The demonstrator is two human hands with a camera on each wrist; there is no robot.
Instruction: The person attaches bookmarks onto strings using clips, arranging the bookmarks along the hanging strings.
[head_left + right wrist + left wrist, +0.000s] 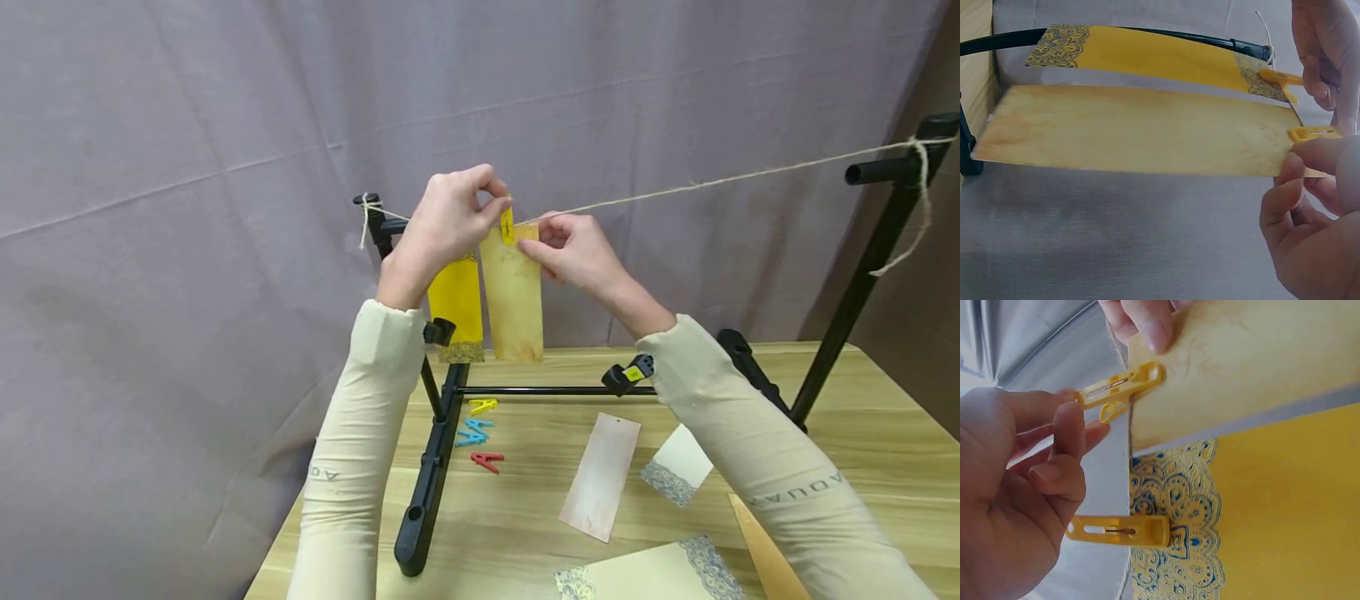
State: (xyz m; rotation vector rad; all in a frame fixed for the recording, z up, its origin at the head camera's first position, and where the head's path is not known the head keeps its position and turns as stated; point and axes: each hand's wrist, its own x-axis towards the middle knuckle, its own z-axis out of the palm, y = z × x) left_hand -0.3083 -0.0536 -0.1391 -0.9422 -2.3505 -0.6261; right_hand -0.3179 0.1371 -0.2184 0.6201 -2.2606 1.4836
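Observation:
My left hand (453, 218) pinches the tail of a yellow clothespin (1119, 387) between thumb and finger. The clothespin's other end sits over the top edge of a tan paper card (515, 300) at the string (675, 183). My right hand (581, 254) pinches that card near its top right corner, thumb in front, close to the clothespin. Beside it on the left hangs a bright yellow card (457, 312) with patterned ends, held on the string by another yellow clothespin (1122, 530). The left forearm partly covers this yellow card in the head view.
The string runs between the posts of a black stand (840, 308). On the wooden table lie a yellow clothespin (483, 406), blue clothespins (472, 435) and a red clothespin (487, 461). Rightward are a pinkish card (602, 479), a white patterned card (678, 462), a cream card (637, 577) and an orange piece (765, 546).

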